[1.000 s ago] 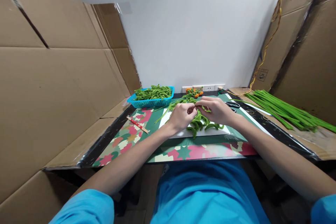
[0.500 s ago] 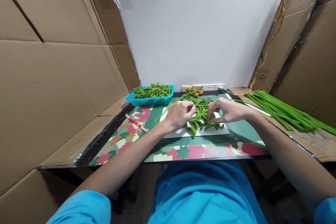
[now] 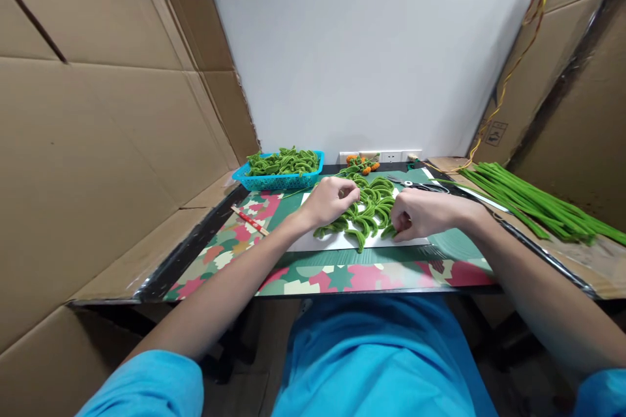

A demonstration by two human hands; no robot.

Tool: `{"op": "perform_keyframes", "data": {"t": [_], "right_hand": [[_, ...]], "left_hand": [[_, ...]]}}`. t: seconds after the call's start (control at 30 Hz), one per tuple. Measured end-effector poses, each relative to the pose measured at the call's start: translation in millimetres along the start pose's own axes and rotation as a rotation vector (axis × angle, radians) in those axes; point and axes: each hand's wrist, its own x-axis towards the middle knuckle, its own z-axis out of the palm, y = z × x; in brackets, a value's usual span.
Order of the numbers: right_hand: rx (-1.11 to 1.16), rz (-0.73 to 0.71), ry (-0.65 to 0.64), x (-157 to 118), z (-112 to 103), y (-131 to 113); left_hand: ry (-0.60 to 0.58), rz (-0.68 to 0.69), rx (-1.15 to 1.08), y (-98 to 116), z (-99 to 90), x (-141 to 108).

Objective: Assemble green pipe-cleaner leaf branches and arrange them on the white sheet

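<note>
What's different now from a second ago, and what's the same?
The two hands were together over the green pieces. Now they're apart: the right hand went right and toward the person, down to a piece at the white sheet's right side. I can't tell if it's gripped. The left hand edged left. The blue basket and long green stems stayed put.

cardboard panel (image 3: 112, 143), left | wall socket (image 3: 391, 157), back | yellow cord (image 3: 536, 13), right
</note>
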Motion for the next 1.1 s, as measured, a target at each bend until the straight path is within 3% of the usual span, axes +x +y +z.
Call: {"op": "perform_keyframes", "data": {"t": [0.13,0.37,0.73,0.9,1.1], "right_hand": [[-0.053,-0.03,0.037,4.4,5.3,0.6],[-0.137,0.051,0.057,7.2,2.8,-4.4],[-0.067,0.065,-0.007,1.2,-4.2,-0.7],[-0.09,0.104,-0.07,2.6,-5.0,-1.4],[-0.051,0.093,-0.114,5.1,1.1,-2.7]], "left_hand": [[0.008,-0.049,-0.138,-10.8,-17.1,2.8],[0.157,-0.134,-0.264,-26.3,-47.3,5.5],[0.321,-0.315,-0.489,-51.7,-66.5,14.9],[0.348,-0.331,-0.412,-57.6,-70.5,19.1],[0.315,-0.281,-0.021,-63.2,-77.7,14.2]]}}
